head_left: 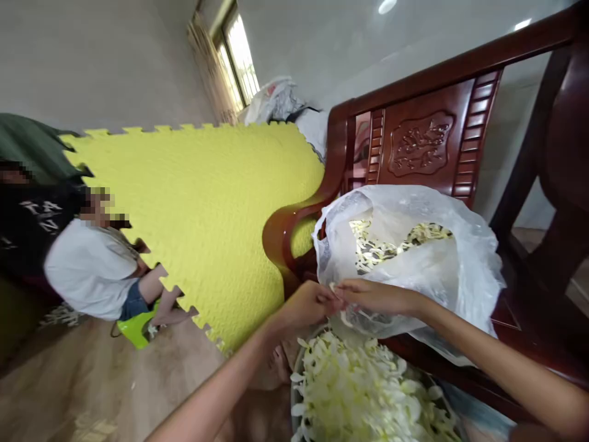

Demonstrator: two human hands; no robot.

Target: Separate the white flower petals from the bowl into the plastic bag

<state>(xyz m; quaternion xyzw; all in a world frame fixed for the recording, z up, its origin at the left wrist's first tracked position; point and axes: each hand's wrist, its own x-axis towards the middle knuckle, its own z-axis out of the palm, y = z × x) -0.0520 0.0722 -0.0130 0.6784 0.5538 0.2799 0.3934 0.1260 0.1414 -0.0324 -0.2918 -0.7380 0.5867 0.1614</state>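
Observation:
My left hand (315,302) and my right hand (363,296) meet fingertip to fingertip in front of the plastic bag, both closed in a pinch. A small whitish piece (332,286) shows between the fingers; its kind is too small to tell. Just below them is a basin (295,393) heaped with white and pale yellow petal-like pieces (345,383), which look like artificial flowers. Behind my hands, a translucent white plastic bag (473,264) lies open on the wooden bench, with similar pale pieces (377,250) inside.
A dark red carved wooden bench (421,147) stands on the right, its curled armrest (276,233) near my left hand. Yellow foam matting (202,202) stands up as a partition. Beyond it, people sit at left, one in a white shirt (92,267) on a green stool (138,328).

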